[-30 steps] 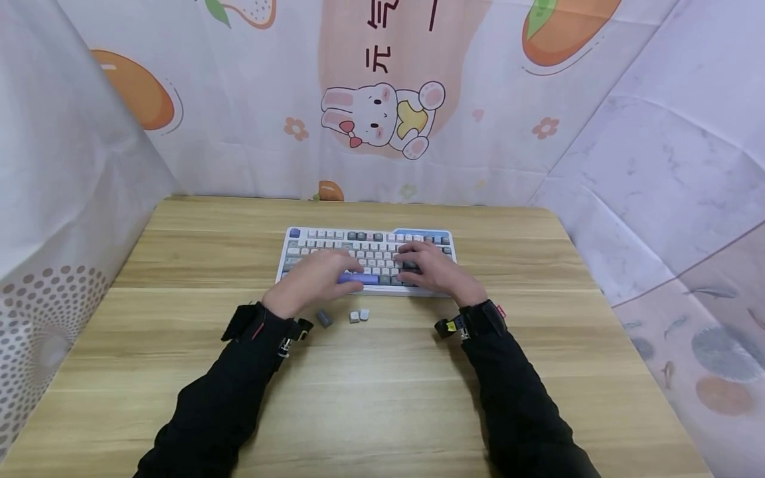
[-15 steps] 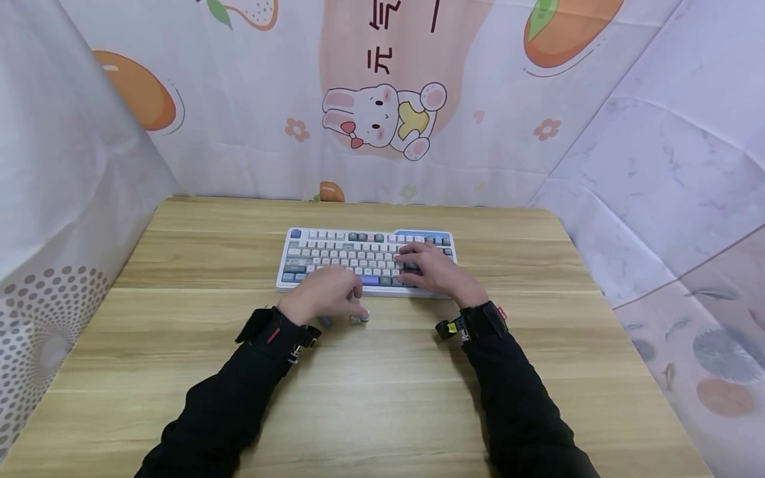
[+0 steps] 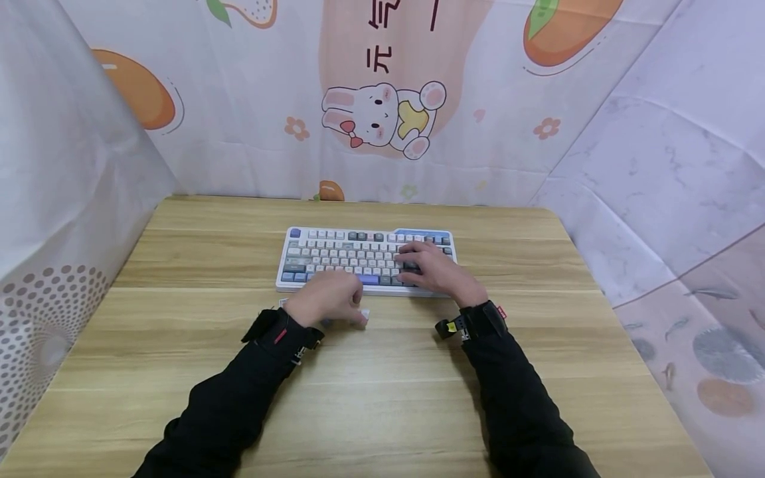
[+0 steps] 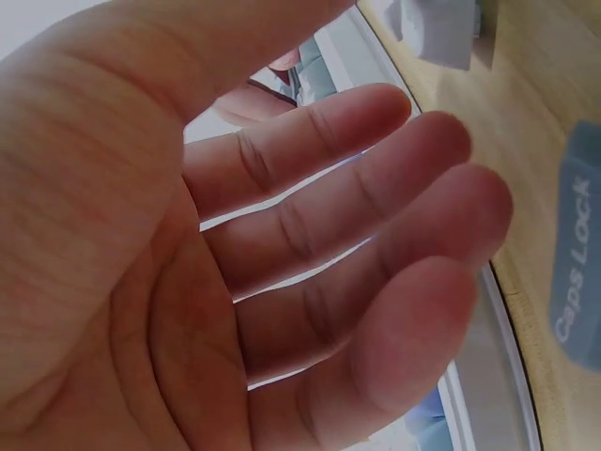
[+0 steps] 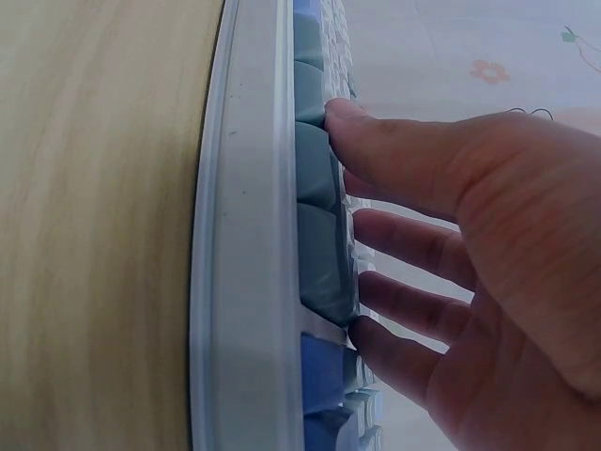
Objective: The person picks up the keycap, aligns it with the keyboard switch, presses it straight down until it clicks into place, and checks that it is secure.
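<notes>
Your left hand [image 3: 327, 295], loosely bent with nothing visible in its grasp, is nearer the loose white keycap [image 4: 439, 33], just beside its thumb on your side of the keyboard [image 3: 361, 255], which runs crosswise beneath your ungrasping right hand [image 3: 436, 271].

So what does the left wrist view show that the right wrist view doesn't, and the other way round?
Only the left wrist view shows the left hand from its palm side, the loose Caps Lock keycap and, at the top edge, a pale keycap. Only the right wrist view shows the right hand up close and a flower print on the backdrop. Both show part of the keyboard and the wooden table.
</notes>
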Demonstrator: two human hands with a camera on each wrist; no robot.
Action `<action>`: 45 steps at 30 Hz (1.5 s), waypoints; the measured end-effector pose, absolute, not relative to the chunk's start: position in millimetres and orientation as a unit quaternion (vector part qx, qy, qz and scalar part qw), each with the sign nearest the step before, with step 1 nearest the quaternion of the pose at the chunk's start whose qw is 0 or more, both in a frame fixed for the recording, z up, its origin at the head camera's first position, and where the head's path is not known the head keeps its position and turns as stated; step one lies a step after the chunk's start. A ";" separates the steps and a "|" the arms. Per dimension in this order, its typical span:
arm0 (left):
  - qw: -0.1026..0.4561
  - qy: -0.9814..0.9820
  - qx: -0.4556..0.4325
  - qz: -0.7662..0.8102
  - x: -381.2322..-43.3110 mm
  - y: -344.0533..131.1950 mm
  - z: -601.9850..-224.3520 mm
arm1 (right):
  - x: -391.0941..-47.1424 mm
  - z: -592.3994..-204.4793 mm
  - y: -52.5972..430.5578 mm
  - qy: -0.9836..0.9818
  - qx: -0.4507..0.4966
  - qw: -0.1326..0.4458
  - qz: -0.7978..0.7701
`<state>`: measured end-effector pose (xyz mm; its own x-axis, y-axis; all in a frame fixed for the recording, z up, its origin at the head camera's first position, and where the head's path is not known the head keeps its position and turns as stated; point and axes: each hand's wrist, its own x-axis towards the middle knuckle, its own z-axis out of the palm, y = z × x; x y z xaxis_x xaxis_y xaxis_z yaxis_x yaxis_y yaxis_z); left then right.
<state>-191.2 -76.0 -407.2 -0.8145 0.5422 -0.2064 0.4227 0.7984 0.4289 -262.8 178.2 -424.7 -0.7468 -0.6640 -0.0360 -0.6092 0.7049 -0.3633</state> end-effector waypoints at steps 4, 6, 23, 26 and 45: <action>0.156 0.934 0.266 0.180 -190.9 -75.7 -410.7 | -262.2 -425.1 177.4 0.920 -0.347 0.081 -0.166; 0.154 0.934 0.271 0.176 -191.1 -75.8 -411.9 | -261.7 -425.0 177.1 0.920 -0.348 0.079 -0.165; 0.160 0.931 0.274 0.178 -195.3 -78.7 -414.0 | -261.2 -425.6 178.1 0.916 -0.358 0.070 -0.165; 0.160 0.931 0.274 0.180 -196.0 -79.0 -414.3 | -261.6 -425.6 178.1 0.917 -0.357 0.071 -0.165; 0.160 0.933 0.265 0.186 -197.0 -81.4 -411.9 | -263.0 -425.5 179.4 0.915 -0.360 0.076 -0.167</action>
<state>-197.0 -81.4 -411.9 -0.8086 0.5533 -0.2000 0.4341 0.7905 0.4320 -263.0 179.4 -425.5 -0.7296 -0.6836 -0.0201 -0.6327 0.6858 -0.3597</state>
